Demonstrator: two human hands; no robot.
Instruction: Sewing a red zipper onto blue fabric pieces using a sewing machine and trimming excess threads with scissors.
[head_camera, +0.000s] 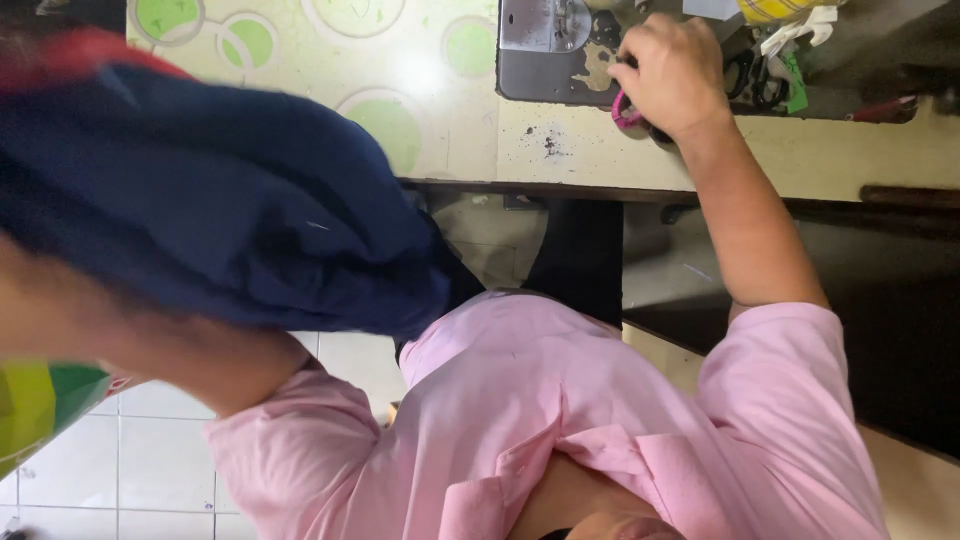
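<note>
My right hand (675, 75) reaches across the table (590, 155), fingers curled onto a small pink round object (627, 113) beside the grey sewing machine bed (540, 50). A large dark blue cloth (220, 200) with a red edge (70, 50) hangs over my left forearm (150, 345), which is blurred and runs off the left edge. My left hand itself does not show. I wear a pink shirt (540, 400).
The tabletop carries a covering with green circles (390, 120). Black scissors (755, 75) and bits of cloth lie right of the machine. Under the table it is dark. A green and yellow thing (30, 410) sits over the white tiled floor (150, 470) at lower left.
</note>
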